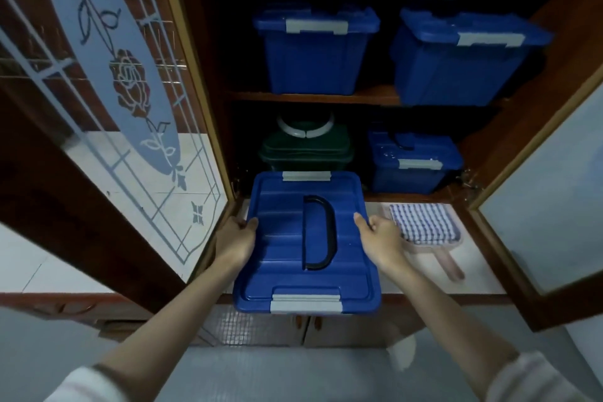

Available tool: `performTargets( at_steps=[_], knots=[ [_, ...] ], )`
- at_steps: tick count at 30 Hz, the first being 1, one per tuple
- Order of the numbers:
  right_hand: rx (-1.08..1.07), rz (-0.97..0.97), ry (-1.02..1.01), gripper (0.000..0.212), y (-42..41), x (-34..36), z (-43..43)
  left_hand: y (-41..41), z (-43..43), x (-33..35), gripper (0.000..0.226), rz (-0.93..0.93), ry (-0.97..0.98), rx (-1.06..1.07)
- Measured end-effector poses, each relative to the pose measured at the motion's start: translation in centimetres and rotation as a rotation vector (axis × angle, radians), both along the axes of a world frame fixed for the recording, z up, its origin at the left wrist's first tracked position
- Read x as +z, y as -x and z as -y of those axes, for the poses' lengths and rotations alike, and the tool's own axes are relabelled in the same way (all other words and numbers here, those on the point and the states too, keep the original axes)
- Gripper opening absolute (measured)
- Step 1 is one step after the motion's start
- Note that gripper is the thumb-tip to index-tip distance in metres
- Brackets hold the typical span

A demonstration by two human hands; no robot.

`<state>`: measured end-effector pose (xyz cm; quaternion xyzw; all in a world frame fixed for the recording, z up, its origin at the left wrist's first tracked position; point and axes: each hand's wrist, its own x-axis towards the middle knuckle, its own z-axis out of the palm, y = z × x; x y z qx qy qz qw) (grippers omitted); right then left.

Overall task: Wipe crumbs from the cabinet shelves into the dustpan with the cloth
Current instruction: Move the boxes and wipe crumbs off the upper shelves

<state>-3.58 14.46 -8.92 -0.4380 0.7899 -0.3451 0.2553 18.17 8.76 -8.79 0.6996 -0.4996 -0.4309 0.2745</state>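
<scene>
Left of frame: open cabinet door [107, 81], wood frame, frosted glass with a rose motif; its top is cut off.

Lower centre: blue lidded box [280, 245], black handle [318, 232] lying flat on the lid, grey latches at its upper and lower ends. Left hand [236, 238] grips its left edge and right hand [380, 238] its right edge; thumbs lie on the lid, fingers are hidden beneath.

Centre, inside the dim cabinet: two blue boxes [313, 59] on the upper shelf [375, 95]. Below them are a dark green box [306, 153], its lower part hidden by the held box, and a smaller blue box [414, 170]. The back of the shelves is too dark to make out.

Right of centre: cloth [424, 222], blue-and-white check, folded flat, lying in the tray of the dustpan [452, 266]. The dustpan is pale pink and sits on the white surface [479, 271] just right of the right hand. Its long axis runs upper left to lower right, handle pointing to the lower right; most of the tray is covered by the cloth.

Right edge: second open door [538, 206], partly cut off.
</scene>
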Motion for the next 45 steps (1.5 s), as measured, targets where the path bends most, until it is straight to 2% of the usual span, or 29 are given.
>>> performTargets(
  at_steps=[4,11,17,21,26,31,34,36,38,41,45],
  knots=[
    [-0.007,-0.012,-0.047,0.050,0.0,-1.4,0.4,0.0,0.5,-1.5,0.038,0.052,-0.070,-0.047],
    [0.009,-0.054,-0.064,0.049,0.3,-3.7,0.6,0.0,1.0,-3.0,0.035,0.119,-0.065,-0.159],
    [-0.049,-0.171,-0.086,0.047,0.1,-4.0,2.8,1.1,2.3,-3.5,0.018,0.184,-0.030,-0.190],
    [-0.054,-0.301,-0.157,0.047,0.1,-3.6,4.0,1.4,3.2,-3.9,0.023,0.271,0.064,-0.174],
    [-0.047,-0.380,-0.146,0.044,0.4,-3.1,4.8,2.1,3.9,-4.5,0.032,0.414,0.179,-0.157],
    [-0.064,-0.373,-0.145,0.044,0.5,-3.2,5.2,2.3,4.3,-5.0,0.031,0.495,0.241,-0.142],
    [-0.084,-0.320,-0.114,0.037,0.5,-3.1,4.8,2.0,4.2,-4.7,0.035,0.538,0.200,-0.170],
    [-0.138,-0.264,-0.045,0.040,1.0,-2.7,4.9,1.6,4.4,-3.9,0.037,0.530,0.216,-0.207],
    [-0.185,-0.217,0.106,0.040,1.7,-0.1,5.6,1.4,4.9,-2.0,0.034,0.490,0.423,-0.206],
    [-0.196,-0.100,0.376,0.027,2.6,6.3,7.3,2.1,6.7,3.2,0.029,0.361,0.669,-0.141],
    [-0.163,-0.041,0.651,0.028,3.0,16.8,9.7,4.0,9.6,13.1,0.027,0.234,0.896,-0.100]
  ],
)
